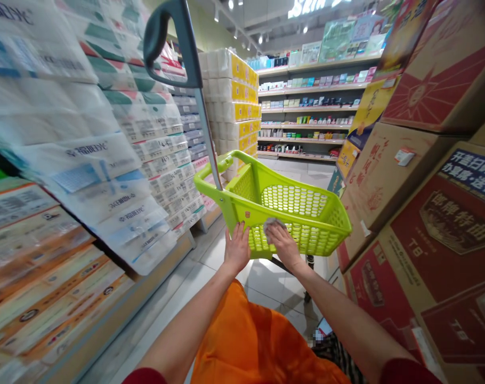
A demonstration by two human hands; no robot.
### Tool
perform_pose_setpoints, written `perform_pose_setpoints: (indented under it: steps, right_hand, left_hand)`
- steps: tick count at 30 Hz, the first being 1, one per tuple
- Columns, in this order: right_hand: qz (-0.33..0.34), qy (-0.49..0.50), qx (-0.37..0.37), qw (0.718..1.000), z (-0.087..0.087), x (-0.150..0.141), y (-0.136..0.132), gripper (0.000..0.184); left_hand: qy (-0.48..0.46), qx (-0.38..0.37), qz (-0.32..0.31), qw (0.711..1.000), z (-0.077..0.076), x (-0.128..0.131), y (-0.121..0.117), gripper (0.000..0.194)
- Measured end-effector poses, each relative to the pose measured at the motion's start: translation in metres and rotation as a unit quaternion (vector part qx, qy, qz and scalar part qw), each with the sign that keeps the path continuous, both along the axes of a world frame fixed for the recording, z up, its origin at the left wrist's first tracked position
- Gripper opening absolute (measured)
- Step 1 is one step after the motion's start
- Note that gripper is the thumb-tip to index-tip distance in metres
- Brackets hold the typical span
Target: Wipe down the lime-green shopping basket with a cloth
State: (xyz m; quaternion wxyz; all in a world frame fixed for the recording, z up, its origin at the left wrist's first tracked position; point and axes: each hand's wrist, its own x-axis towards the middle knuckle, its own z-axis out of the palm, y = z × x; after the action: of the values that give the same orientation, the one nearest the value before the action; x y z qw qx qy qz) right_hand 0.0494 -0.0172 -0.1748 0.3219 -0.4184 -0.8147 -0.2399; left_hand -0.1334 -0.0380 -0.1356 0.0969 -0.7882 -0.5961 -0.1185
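In front of me stands a lime-green shopping basket cart (pixel 306 213) with perforated sides. Its dark grey pull handle (pixel 194 48) rises on a metal pole at the left end. The fingers of my left hand (pixel 237 248) lie stretched against the solid side panel near the pole. My right hand (pixel 284 245) presses a crumpled greyish cloth (pixel 271 224) onto the slotted side wall. Nothing shows inside the visible part of the basket. Part of the cart's underside is hidden behind my arms.
Packs of tissue paper (pixel 106 176) are piled along the left, with more paper rolls (pixel 234 101) behind the cart. Cardboard cartons (pixel 402 176) are stacked close on the right. Shelves of small goods (pixel 306 109) line the back. White floor tiles (pixel 262 277) show beneath the cart.
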Motion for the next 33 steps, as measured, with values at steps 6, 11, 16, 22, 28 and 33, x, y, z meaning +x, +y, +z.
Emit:
perform_pose_setpoints:
  steps: [6, 11, 16, 22, 28, 33]
  right_hand:
    - [0.046, 0.000, -0.021, 0.999, -0.001, -0.030, 0.000, 0.040]
    - [0.039, 0.031, -0.008, 0.999, 0.014, -0.043, 0.017, 0.039]
    - [0.101, -0.020, -0.057, 0.993, 0.000, -0.064, 0.011, 0.037]
    - [0.114, 0.029, -0.012, 0.993, 0.058, -0.118, 0.036, 0.041]
    - [0.150, -0.063, -0.085, 0.983, 0.025, -0.119, 0.031, 0.031]
    - [0.117, 0.039, -0.003, 0.992, 0.053, -0.110, 0.035, 0.040]
  left_hand:
    - [0.007, 0.016, 0.042, 0.999, -0.006, -0.026, -0.003, 0.057]
    - [-0.005, 0.028, 0.063, 0.998, -0.004, -0.040, -0.003, 0.058]
    - [-0.014, 0.016, 0.088, 0.996, -0.002, -0.052, -0.006, 0.061]
    - [-0.014, 0.001, 0.137, 0.991, 0.007, -0.068, -0.006, 0.062]
    - [-0.011, 0.014, 0.134, 0.991, 0.007, -0.078, -0.008, 0.059]
    - [-0.017, 0.016, 0.136, 0.990, 0.008, -0.071, -0.002, 0.063]
